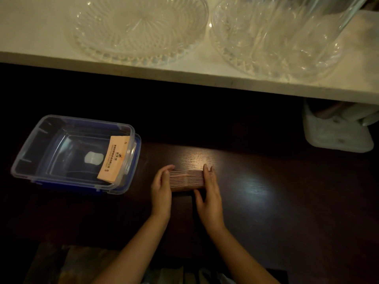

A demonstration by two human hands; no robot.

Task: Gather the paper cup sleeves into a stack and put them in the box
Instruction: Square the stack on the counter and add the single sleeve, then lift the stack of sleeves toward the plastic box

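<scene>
- Stack [185, 178] of cup sleeves, stood on edge on dark table [266, 191] at frame centre, pressed between left hand [162, 187] and right hand [209, 193].
- Fingers of both hands flat and near straight against the stack's two ends, clamping rather than curling round; right thumb tucked under the near side.
- Long axis running left to right across the frame, edges of sleeves showing as thin lines on top.
- Box [30, 160], clear with blue lid beneath, lying left of the stack and slightly higher in frame; left hand nearer to it. Likely next move: a carry leftward.
- One sleeve [112, 159] already leaning inside the box against its right wall.
- Sleeve count unreadable in dim light; stack's underside and far face hidden.
- Glass dishes [139, 27] on pale shelf [30, 27] across upper frame, well apart.
</scene>
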